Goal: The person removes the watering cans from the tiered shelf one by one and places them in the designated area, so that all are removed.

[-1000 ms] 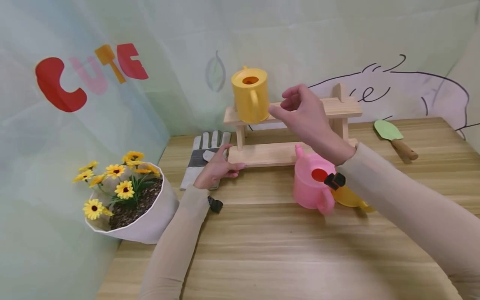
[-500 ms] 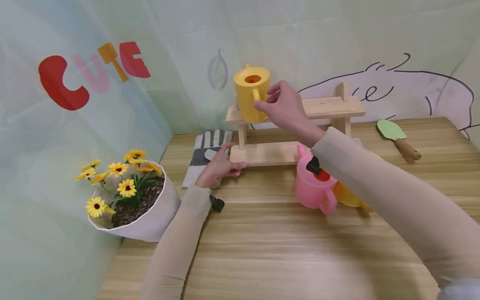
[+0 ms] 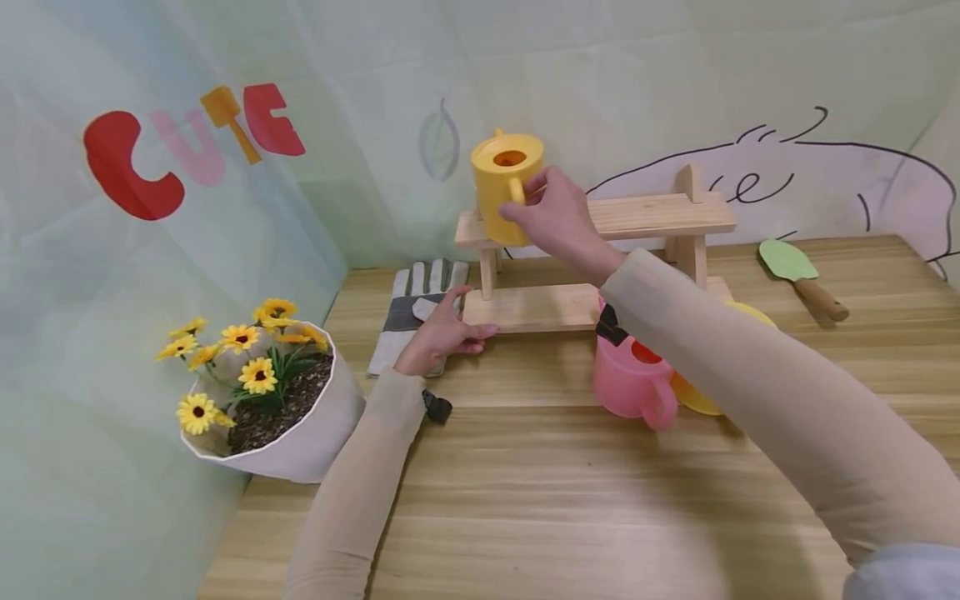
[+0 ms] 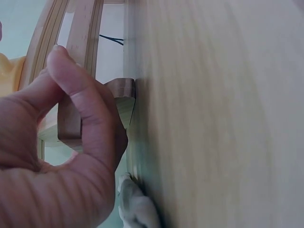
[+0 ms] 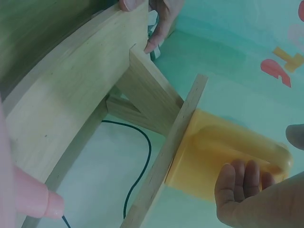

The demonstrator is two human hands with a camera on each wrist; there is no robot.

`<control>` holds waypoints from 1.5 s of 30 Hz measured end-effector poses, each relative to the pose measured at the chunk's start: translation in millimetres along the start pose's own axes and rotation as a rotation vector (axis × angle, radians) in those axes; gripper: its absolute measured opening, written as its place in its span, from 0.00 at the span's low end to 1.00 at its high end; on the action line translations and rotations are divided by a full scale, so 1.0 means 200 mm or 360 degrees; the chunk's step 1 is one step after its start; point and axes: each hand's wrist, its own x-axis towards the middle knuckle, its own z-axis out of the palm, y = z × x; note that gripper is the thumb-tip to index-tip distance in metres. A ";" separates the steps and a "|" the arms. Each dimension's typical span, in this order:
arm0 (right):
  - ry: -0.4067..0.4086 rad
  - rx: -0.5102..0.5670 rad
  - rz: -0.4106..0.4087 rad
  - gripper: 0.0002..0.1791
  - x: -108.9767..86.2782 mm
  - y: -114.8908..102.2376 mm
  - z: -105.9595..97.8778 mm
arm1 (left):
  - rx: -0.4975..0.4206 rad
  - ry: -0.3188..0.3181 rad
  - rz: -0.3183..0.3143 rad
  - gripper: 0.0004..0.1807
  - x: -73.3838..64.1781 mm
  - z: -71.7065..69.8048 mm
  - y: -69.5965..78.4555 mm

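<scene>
My left hand (image 3: pixel 442 333) holds the left end of the lower board of a two-tier wooden shelf (image 3: pixel 547 307), thumb at the front, fingers behind. In the left wrist view, its fingers curl round the board's end. A yellow watering can (image 3: pixel 495 192) stands upright on the upper board's left end, its handle towards me. My right hand (image 3: pixel 555 217) is at that handle, thumb and fingers on either side of it. The right wrist view shows a gap between the thumb (image 5: pixel 295 136) and the handle. A pink watering can (image 3: pixel 630 387) stands before the shelf, partly hidden by the right sleeve.
Beside the pink can, a second yellow watering can (image 3: pixel 697 396) is mostly covered by the right arm. A work glove (image 3: pixel 401 321) lies left of the shelf. A white pot (image 3: pixel 322 433) of yellow flowers stands at left. A green trowel (image 3: pixel 795 267) lies at right.
My right hand has moved left and come up to the yellow can's handle. The left hand keeps its hold on the shelf, and the cans stay where they were.
</scene>
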 end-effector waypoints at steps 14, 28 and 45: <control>-0.0044 0.0003 0.0097 0.20 0.03 -0.03 0.02 | 0.0013 0.0002 0.0000 0.56 -0.01 0.00 0.01; -0.0103 0.0157 0.0117 0.12 0.06 0.00 0.04 | 0.0035 0.0008 -0.0002 0.55 -0.01 0.00 0.01; -0.0246 0.0654 0.0170 0.11 0.09 0.01 0.07 | 0.0018 0.0000 0.0000 0.55 -0.01 0.00 0.01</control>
